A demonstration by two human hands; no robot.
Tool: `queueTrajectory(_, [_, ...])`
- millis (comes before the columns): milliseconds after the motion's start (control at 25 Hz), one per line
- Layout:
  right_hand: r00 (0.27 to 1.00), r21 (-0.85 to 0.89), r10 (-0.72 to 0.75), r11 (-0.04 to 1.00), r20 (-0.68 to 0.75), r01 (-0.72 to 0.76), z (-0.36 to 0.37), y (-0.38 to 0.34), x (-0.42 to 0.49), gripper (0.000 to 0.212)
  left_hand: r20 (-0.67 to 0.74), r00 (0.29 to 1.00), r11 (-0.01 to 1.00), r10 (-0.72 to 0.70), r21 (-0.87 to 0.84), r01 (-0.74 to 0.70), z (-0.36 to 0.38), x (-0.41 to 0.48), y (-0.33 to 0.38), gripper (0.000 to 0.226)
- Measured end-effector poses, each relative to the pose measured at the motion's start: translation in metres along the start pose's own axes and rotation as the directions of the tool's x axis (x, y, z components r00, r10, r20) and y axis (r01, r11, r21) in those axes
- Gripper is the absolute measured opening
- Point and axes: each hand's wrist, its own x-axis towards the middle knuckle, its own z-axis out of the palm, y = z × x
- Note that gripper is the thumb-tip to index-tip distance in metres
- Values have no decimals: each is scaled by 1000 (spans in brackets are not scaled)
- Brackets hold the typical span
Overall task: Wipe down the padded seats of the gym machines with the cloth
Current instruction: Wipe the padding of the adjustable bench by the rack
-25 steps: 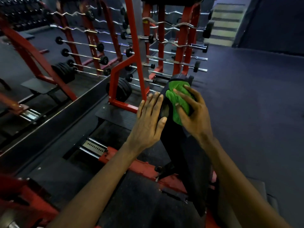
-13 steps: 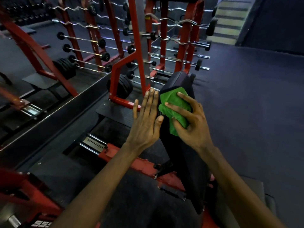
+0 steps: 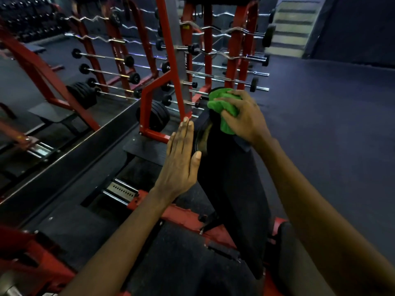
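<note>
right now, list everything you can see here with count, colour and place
cloth: one, green, bunched at the pad's top end
pad: one, black, centre, tilted
frame: one, red, left of the pad
barbell racks: red uprights, several chrome bars, behind
weight plates: black stack, inside the frame; another stack farther left
stairs: one flight, pale, top right
floor: dark blue, right
left hand: flat against the pad's left side
right hand: grips the cloth
</note>
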Motion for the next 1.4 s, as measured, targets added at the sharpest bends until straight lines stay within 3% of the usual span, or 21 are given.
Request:
queueTrajectory(240, [975, 103, -218, 971, 35, 214, -5, -12, -26, 42, 13, 1000, 1000, 8, 6, -8, -2, 1, -1, 60])
queueTrajectory(400, [990, 26, -126, 992, 57, 125, -8, -14, 4, 39, 53, 998, 999, 34, 2, -34, -6, 3, -7, 63])
queueTrajectory(520, [990, 30, -137, 990, 37, 136, -8, -26, -2, 34, 26, 998, 998, 57, -15, -57, -4, 4, -11, 63])
queueTrajectory(720, [998, 99, -47, 994, -43, 51, -2, -49, -59, 41, -23, 987, 967, 161, -196, -162, -8, 8, -31, 54])
queueTrajectory(840, [983, 83, 92, 993, -157, -79, 13, -65, -66, 42, -27, 959, 933, 282, -226, -281, -14, 18, -56, 51])
queueTrajectory(1000, [902, 101, 175, 984, -395, -146, 43, -86, -112, 46, -26, 923, 869, 384, -327, -371, -10, 30, -74, 50])
queueTrajectory(1080, [888, 6, 126, 990, -442, -138, 64, -94, -147, 47, -16, 909, 850, 416, -347, -396, -7, 38, -82, 49])
queueTrajectory(1240, [913, -293, -74, 955, -402, -52, 93, -94, -184, 44, 97, 863, 810, 495, -411, -419, -6, 74, -84, 49])
queueTrajectory(1400, [887, -368, -85, 924, -454, -100, 101, -105, -165, 47, 267, 796, 807, 543, -428, -407, -4, 109, -76, 52])
